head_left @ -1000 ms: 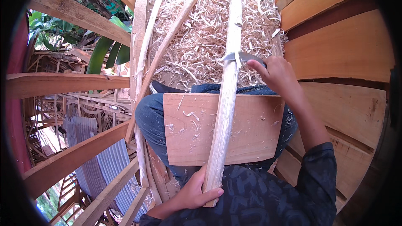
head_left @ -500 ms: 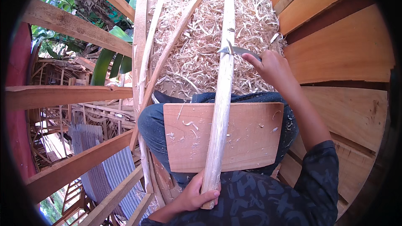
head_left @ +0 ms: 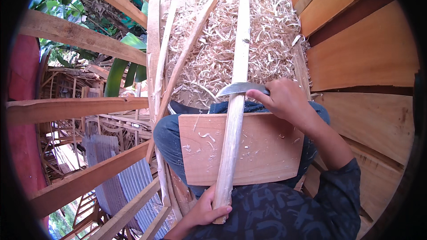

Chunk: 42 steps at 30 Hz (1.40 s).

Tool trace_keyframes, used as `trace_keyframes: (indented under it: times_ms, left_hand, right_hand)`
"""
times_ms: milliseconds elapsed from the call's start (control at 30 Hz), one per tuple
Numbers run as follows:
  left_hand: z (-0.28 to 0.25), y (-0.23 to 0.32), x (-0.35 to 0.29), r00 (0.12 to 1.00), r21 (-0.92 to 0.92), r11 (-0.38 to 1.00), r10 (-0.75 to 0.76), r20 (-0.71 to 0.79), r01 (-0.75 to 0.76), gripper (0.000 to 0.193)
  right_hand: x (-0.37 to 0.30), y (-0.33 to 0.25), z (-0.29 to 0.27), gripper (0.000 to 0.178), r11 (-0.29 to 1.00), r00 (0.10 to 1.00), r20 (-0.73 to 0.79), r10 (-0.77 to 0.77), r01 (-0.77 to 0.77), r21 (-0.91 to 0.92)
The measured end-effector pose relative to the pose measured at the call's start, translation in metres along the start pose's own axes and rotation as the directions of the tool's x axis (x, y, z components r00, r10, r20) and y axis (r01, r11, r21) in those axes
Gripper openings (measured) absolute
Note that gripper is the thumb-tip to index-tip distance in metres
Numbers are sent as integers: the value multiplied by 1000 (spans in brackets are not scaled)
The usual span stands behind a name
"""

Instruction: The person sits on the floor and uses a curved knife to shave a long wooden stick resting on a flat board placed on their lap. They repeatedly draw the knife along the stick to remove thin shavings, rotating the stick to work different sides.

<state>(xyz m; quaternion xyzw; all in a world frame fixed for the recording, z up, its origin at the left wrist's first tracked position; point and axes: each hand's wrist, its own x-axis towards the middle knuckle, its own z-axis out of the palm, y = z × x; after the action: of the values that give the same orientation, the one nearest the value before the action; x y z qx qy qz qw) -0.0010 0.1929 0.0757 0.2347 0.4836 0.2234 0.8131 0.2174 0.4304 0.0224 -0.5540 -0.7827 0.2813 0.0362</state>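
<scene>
My left hand (head_left: 209, 210) is wrapped round the near end of a long pale wooden pole (head_left: 230, 146), close against my shirt. The pole runs away from me across a flat board (head_left: 267, 160) on my lap and on over the shavings. My right hand (head_left: 284, 100) grips a curved knife (head_left: 238, 89), its handle mostly hidden in the fist. The blade lies across the pole just beyond the board's far edge, touching the wood. Past the blade, the pole's surface looks paler and smoother than the part near me.
Curly wood shavings (head_left: 213, 58) cover the floor ahead. Thin wooden strips (head_left: 189, 46) lean along the left side, beside a slatted railing (head_left: 80, 106). Plank walls (head_left: 360, 58) stand close on the right. Corrugated metal sheets (head_left: 133, 186) and stacked timber show beyond the railing.
My right hand has drawn the knife along the pole toward me, from farther out to near the board. The shaving at the blade no longer shows. My left hand keeps its hold.
</scene>
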Motion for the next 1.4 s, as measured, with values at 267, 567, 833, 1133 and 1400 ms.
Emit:
trace_keyframes:
  times_ms: [267, 567, 833, 1133, 1400]
  left_hand:
    - [2, -20, -3, 999, 187, 982, 44, -25, -39, 65]
    - [-5, -10, -4, 1000, -58, 998, 3, 16, -2, 52]
    - [-3, -27, 2, 996, 8, 996, 85, 36, -85, 53]
    - [1, -25, 4, 990, 13, 990, 143, 6, -143, 52]
    - [-13, -25, 1, 991, -61, 989, 133, -13, -133, 48]
  right_hand:
    - [51, 56, -19, 81, 975, 968, -151, 199, -211, -71]
    - [13, 16, -1, 81, 994, 994, 57, 88, -91, 56]
    - [35, 27, 5, 86, 992, 994, -85, 74, -82, -92]
    - [60, 31, -13, 90, 969, 978, -104, 181, -195, -148]
    - [46, 13, -1, 84, 980, 978, -88, 191, -196, -43]
